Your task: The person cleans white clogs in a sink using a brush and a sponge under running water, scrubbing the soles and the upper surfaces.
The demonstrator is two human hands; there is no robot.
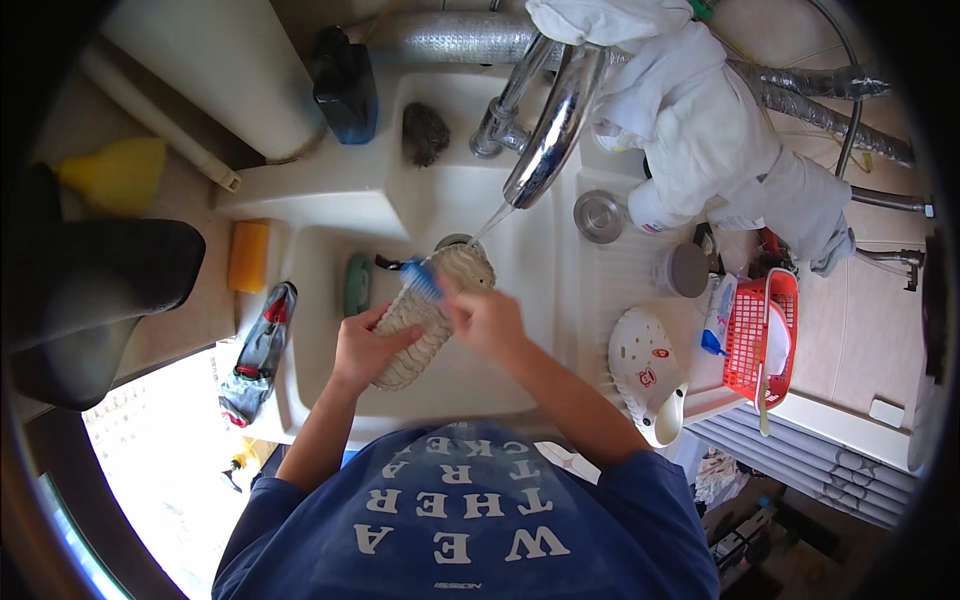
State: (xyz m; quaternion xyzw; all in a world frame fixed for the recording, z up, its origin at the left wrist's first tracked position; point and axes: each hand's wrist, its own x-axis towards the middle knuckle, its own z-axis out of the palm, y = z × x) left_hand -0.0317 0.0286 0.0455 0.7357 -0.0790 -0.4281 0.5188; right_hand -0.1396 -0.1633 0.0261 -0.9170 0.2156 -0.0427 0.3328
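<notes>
Sole up, a pale clog [420, 349] with a wavy tread is tilted over the basin of a white sink [502, 382]. My left hand [373, 341] grips its side near the lower end, the thumb across the tread. In my right hand [484, 319] is a scrubbing brush [421, 280] with blue bristles, blurred, pressed on the sole's middle. A thin water stream [491, 223] runs from the chrome faucet [551, 142] down to the sole's far end, beside the drain. The brush's handle is mostly hidden by my fingers.
A matching white clog [646, 367] lies on the ribbed drainboard at right, by a red plastic basket [759, 337]. An orange soap bar [248, 256] and a wet cloth [259, 360] rest on the left ledge. A green brush [358, 285] lies in the basin. White cloth [697, 112] hangs behind the faucet.
</notes>
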